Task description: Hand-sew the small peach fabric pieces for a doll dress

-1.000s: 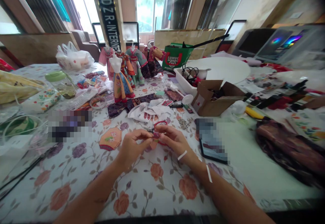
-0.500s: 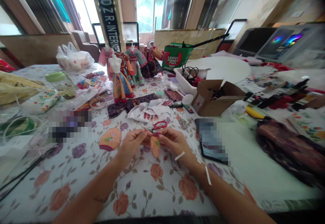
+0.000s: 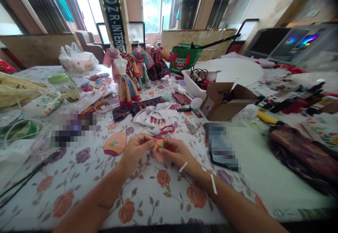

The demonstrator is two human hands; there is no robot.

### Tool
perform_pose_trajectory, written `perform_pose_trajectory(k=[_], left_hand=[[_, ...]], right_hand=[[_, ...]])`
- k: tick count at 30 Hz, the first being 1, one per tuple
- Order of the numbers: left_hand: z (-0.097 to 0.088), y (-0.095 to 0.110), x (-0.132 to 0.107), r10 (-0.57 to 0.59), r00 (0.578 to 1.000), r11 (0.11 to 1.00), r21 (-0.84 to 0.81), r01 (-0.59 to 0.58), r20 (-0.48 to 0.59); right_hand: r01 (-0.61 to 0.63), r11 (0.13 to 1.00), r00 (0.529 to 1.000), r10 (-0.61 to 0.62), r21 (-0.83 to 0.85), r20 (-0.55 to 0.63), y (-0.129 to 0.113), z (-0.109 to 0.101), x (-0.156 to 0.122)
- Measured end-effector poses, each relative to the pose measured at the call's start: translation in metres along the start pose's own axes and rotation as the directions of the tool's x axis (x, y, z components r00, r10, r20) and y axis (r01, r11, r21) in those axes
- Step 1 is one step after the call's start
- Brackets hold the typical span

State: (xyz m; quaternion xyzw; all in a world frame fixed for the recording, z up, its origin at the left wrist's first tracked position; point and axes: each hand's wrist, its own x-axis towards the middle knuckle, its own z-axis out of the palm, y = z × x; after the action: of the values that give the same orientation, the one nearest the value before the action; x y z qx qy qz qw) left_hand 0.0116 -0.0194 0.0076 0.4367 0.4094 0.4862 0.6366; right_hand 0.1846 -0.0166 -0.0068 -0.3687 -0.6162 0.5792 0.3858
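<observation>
Between my two hands is a small orange fabric piece [image 3: 158, 148] with a dark red band along its upper edge. My left hand [image 3: 138, 149] pinches it from the left with thumb and forefinger. My right hand [image 3: 175, 152] closes on its right side, the thumb lying over its front. Just beyond my fingertips lie red-handled scissors [image 3: 168, 129], their blades pointing left. A flat orange fabric panel [image 3: 115, 143] with a purple-red border and embroidered flowers rests on the tablecloth left of my left hand.
Several dressed miniature mannequins [image 3: 124, 80] stand further back. White printed cloth [image 3: 155, 115] lies beyond the scissors. To the right are small metal bits [image 3: 192, 128], a phone [image 3: 220, 146] and an open cardboard box [image 3: 227, 101]. A green-lidded jar [image 3: 63, 87] stands at left.
My right hand has turned slightly and its thumb has moved lower over the orange fabric. The fabric's banded edge now tilts upward, while my left hand stays at its left side.
</observation>
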Motion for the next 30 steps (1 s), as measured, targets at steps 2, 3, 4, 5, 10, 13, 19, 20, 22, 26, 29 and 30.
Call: perform_pose_trajectory(k=[2,3,4,5,10,13,19,20,22,26,29,30], left_hand=[[-0.0002,-0.001,0.0001,0.002,0.999,1.0,-0.009,-0.002,-0.041],[-0.0006,-0.0019,0.0006,0.006,0.998,1.0,-0.003,-0.007,-0.068],[-0.0011,-0.003,0.0013,0.008,0.996,1.0,0.004,-0.007,-0.093],[-0.0016,-0.0042,0.0022,0.003,0.994,1.0,0.007,-0.002,-0.111],[-0.0024,-0.0064,0.0052,-0.03,0.998,0.997,-0.067,0.026,-0.049],[-0.0007,-0.0041,0.0049,-0.043,0.999,0.992,-0.12,0.046,0.028],[-0.0008,-0.0043,0.0043,-0.026,0.993,0.991,-0.131,0.041,0.113],[-0.0012,-0.0046,0.0041,-0.011,0.993,0.992,-0.126,0.026,0.118],[-0.0016,-0.0046,0.0034,0.019,0.992,0.993,-0.114,-0.005,0.127],[-0.0002,-0.0021,0.0023,0.052,0.991,0.996,-0.085,-0.042,0.121],[0.0017,-0.0003,0.0027,0.103,0.993,0.994,-0.033,-0.102,0.052],[0.0022,-0.0001,0.0029,0.131,0.991,0.991,-0.002,-0.131,0.027]], right_hand=[[-0.008,0.999,1.0,0.008,-0.05,-0.01,-0.001,0.0004,-0.0005],[-0.024,0.998,1.0,0.023,-0.056,-0.021,-0.0021,0.0006,-0.0011],[-0.047,0.998,0.998,0.045,-0.047,-0.033,-0.0034,0.0008,-0.0018],[-0.074,0.997,0.996,0.073,-0.027,-0.042,-0.0046,0.0009,-0.0025],[-0.189,0.975,0.981,0.194,0.117,-0.027,-0.0034,-0.001,-0.0036],[-0.248,0.93,0.967,0.252,0.27,0.02,-0.0003,-0.003,-0.0017],[-0.262,0.833,0.964,0.25,0.488,0.091,-0.0025,-0.0045,0.0014],[-0.268,0.83,0.963,0.25,0.489,0.103,-0.0032,-0.0045,0.0014],[-0.281,0.834,0.96,0.254,0.475,0.121,-0.0041,-0.0044,0.0011],[-0.274,0.85,0.961,0.254,0.45,0.106,-0.0026,-0.0032,0.0015],[-0.227,0.892,0.971,0.238,0.39,0.023,0.0007,-0.0024,0.0027],[-0.208,0.918,0.974,0.227,0.337,-0.017,0.0013,-0.0023,0.0027]])
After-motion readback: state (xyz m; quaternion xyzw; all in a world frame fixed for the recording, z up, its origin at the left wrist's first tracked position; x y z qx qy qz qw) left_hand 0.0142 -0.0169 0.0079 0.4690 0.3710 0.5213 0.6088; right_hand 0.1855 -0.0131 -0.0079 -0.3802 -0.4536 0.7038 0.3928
